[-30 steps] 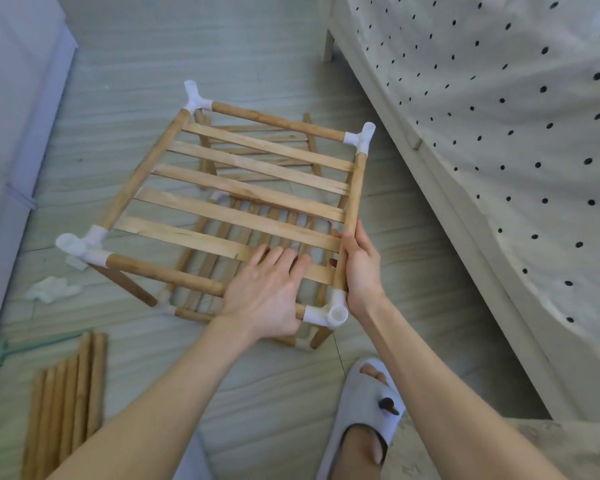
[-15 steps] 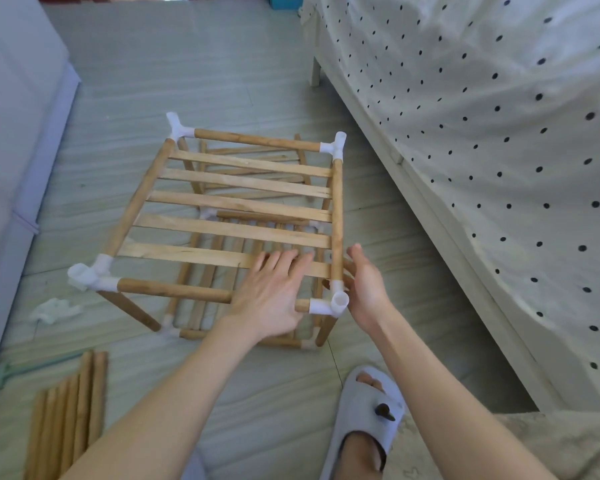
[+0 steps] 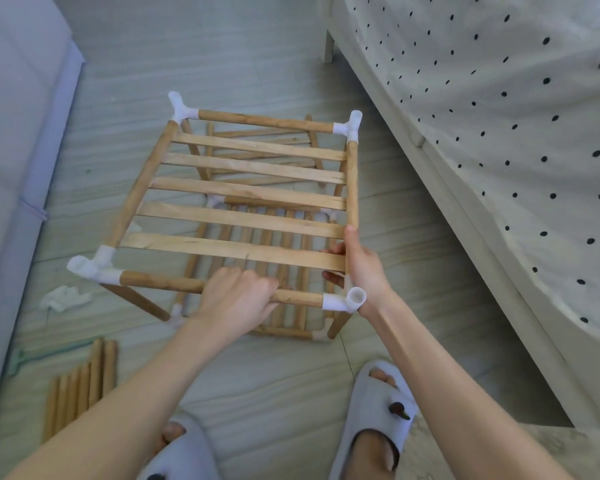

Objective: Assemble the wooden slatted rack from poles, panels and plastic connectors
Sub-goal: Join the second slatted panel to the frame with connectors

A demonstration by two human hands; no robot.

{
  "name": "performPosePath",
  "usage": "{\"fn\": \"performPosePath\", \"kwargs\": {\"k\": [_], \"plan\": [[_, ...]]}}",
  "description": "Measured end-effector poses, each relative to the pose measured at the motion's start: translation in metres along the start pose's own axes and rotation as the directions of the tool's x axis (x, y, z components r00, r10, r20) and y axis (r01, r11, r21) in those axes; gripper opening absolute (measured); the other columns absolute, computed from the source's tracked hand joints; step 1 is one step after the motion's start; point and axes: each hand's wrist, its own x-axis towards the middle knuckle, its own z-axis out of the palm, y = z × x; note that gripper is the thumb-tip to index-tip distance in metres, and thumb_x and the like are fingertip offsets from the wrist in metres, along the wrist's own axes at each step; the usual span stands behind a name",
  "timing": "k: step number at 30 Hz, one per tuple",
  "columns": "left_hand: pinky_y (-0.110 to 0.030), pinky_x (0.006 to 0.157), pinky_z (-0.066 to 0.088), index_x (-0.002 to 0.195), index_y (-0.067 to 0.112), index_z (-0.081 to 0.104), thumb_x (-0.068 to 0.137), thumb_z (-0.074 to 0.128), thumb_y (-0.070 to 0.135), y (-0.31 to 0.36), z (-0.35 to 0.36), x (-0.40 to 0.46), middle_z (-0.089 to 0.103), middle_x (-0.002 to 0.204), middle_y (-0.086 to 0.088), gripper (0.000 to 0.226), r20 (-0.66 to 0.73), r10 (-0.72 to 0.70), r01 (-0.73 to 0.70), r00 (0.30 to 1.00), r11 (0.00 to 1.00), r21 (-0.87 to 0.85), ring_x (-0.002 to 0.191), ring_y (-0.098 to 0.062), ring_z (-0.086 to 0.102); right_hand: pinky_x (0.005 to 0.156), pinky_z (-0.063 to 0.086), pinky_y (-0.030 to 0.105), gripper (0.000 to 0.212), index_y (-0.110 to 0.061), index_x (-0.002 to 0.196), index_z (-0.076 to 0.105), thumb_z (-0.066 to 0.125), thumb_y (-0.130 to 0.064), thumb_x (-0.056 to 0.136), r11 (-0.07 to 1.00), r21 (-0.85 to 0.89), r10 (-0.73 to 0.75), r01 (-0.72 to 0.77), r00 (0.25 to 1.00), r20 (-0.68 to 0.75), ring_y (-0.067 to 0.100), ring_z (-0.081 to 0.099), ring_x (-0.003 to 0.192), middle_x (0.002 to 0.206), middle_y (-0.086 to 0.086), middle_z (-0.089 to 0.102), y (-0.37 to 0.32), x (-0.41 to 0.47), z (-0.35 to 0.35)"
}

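Two slatted tiers of the rack [image 3: 253,216] stand joined — left hand [image 3: 238,299] grips the front pole [image 3: 174,283], right hand [image 3: 362,265] clasps the side pole [image 3: 352,181] — spare poles [image 3: 80,382] remain on the floor.

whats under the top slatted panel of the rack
Through the gaps of the top slatted panel a lower slatted shelf with white connectors shows, then floor. The slats and the hands cover much of that shelf.

rack [image 3: 243,216] is stood on floor [image 3: 257,57] at centre; bed [image 3: 499,133] is seen right of it, spare poles [image 3: 80,382] lie front-left, sofa [image 3: 11,133] left.
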Motion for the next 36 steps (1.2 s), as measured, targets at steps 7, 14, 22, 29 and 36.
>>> {"fn": "performPosePath", "kwargs": {"k": [7,14,22,29,36], "plan": [[-0.029,0.062,0.035,0.123,0.036,0.057,0.093,0.044,0.05,-0.009,0.006,0.004,0.07,0.097,0.002,0.035,0.026,-0.027,0.027,0.999,1.0,0.003,0.089,-0.022,0.066,0.055,0.051,0.023,0.043,-0.015,0.068,0.044,0.041,-0.046,0.097,0.999,0.026,-0.021,0.022,0.999,-0.024,0.011,0.056,0.054,0.068,0.001,0.067,0.009,0.002,0.008],[-0.029,0.064,0.038,0.119,0.031,0.059,0.094,0.046,0.045,0.001,0.0,0.012,0.069,0.097,0.001,0.031,0.012,-0.1,0.1,0.995,0.994,-0.047,0.088,-0.024,0.065,0.054,0.05,0.025,0.038,-0.01,0.077,0.056,0.045,-0.041,0.096,0.993,-0.101,-0.06,0.065,0.997,0.056,0.014,0.056,0.059,0.072,0.003,0.065,-0.011,0.013,0.007],[-0.034,0.082,0.04,0.112,0.016,0.043,0.097,0.04,0.039,0.027,-0.012,0.013,0.051,0.117,-0.004,0.027,-0.078,-0.062,0.043,0.995,0.972,-0.23,0.111,-0.025,0.049,0.075,0.054,0.037,0.04,-0.007,0.106,0.055,0.047,-0.044,0.095,0.858,-0.514,0.105,-0.022,0.986,0.132,0.023,0.065,0.076,0.092,0.01,0.063,-0.063,0.019,-0.015],[-0.034,0.097,0.035,0.129,0.018,0.039,0.096,0.042,0.039,-0.003,-0.04,-0.006,0.04,0.131,-0.002,0.039,0.002,0.096,-0.095,0.995,0.986,-0.139,0.122,-0.02,0.039,0.103,0.033,0.043,0.05,-0.012,0.141,0.032,0.034,-0.038,0.098,-0.135,-0.932,-0.257,0.336,0.897,0.36,0.03,0.034,0.13,0.141,0.012,0.038,-0.066,-0.014,0.003],[-0.035,0.109,0.028,0.144,0.022,0.026,0.091,0.035,0.059,-0.064,-0.056,-0.039,0.03,0.148,0.002,0.065,0.081,0.048,-0.039,0.996,0.994,-0.1,0.135,-0.016,0.03,0.114,-0.007,0.055,0.077,-0.026,0.149,0.012,0.022,-0.071,0.087,-0.432,-0.627,0.0,0.648,0.695,0.719,0.019,0.0,0.145,0.157,-0.001,0.011,-0.031,-0.032,0.015]]}}
